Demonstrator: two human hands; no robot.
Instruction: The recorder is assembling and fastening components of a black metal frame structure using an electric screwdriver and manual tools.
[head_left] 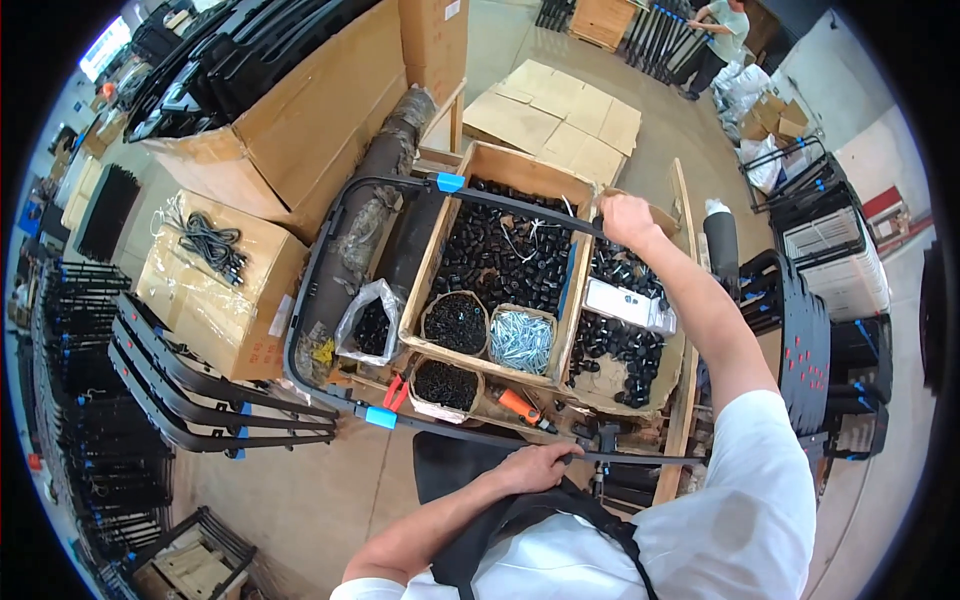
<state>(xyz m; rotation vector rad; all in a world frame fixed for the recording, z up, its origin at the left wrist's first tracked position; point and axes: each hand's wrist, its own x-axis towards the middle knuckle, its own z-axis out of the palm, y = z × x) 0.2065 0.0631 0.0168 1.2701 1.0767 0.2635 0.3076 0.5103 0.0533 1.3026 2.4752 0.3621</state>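
One black U-shaped tube frame (330, 250), stiff, light-looking, awkwardly long; my left hand (535, 467) closed around near leg, right hand (625, 220) closed around far leg, above wooden parts crate (500, 165).

Single head-worn fisheye view, looking steeply down, close over wooden crate (500, 160)

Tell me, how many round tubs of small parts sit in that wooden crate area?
3: a tub of black screws in the crate's near-left corner, a tub of silver screws beside it on the right, and another black-filled tub just in front. More may be hidden.
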